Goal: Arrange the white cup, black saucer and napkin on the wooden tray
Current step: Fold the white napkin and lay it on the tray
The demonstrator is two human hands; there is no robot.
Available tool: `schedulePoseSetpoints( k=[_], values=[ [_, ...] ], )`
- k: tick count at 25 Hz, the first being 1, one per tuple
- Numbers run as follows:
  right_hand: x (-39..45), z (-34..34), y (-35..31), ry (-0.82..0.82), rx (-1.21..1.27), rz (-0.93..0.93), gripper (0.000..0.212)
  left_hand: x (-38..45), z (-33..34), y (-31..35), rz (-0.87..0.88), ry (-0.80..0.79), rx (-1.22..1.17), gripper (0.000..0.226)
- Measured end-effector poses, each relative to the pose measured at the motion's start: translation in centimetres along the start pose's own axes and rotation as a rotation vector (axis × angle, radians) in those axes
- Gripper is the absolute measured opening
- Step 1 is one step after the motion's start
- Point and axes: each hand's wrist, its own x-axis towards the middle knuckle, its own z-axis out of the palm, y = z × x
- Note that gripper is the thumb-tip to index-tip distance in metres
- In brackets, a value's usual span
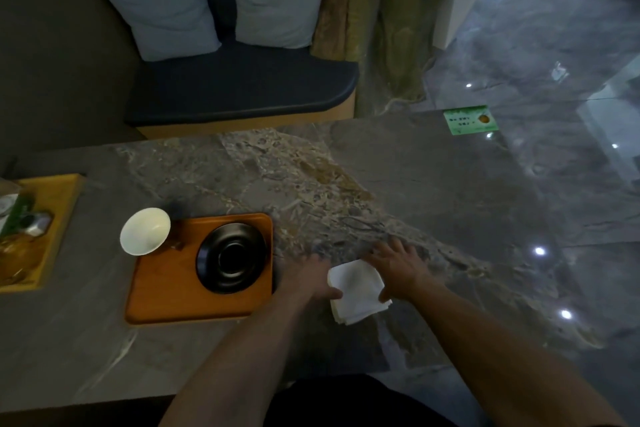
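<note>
Lying on the stone table point(433, 191) just right of the wooden tray point(166, 298), the folded napkin point(356, 291) ran diagonally, long axis toward the person. Left hand point(311, 279) and right hand point(398, 267) pressed its edges, fingers spread flat. Black saucer point(211, 253) sat on the tray, white cup point(143, 230) at its far-left corner.

dim, soft picture; ceiling lights glare on the glossy floor point(554, 184), edges bowed by wide-angle lens.

A café or lounge: a cushioned bench point(242, 87) with two pillows point(162, 10) faces a stone table point(346, 184) on polished marble floor point(554, 45)
</note>
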Motion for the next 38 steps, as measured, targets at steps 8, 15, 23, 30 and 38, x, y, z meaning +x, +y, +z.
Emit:
schedulePoseSetpoints(
  k=[8,15,23,30,38],
  values=[
    [0.4,1.5,0.0,0.117,0.087,-0.059,0.091,0.2,1.9,0.8,-0.083,0.181,-0.127,0.06],
    [-1.4,2.8,-0.1,0.176,0.426,-0.038,0.069,-1.3,1.9,1.6,-0.181,0.214,-0.31,0.025],
    [-3.9,1.5,-0.5,0.212,1.004,0.006,0.031,-4.3,1.7,-0.6,-0.102,0.246,-0.935,0.031],
    [-5.9,-1.2,-3.2,0.242,1.502,-0.057,0.022,-9.7,0.2,-2.2,0.017,0.268,-1.593,0.019],
    [-4.8,-3.1,-8.3,0.263,1.694,-0.092,0.03,-15.2,-0.3,-5.2,0.038,0.336,-1.745,0.038]
  ],
)
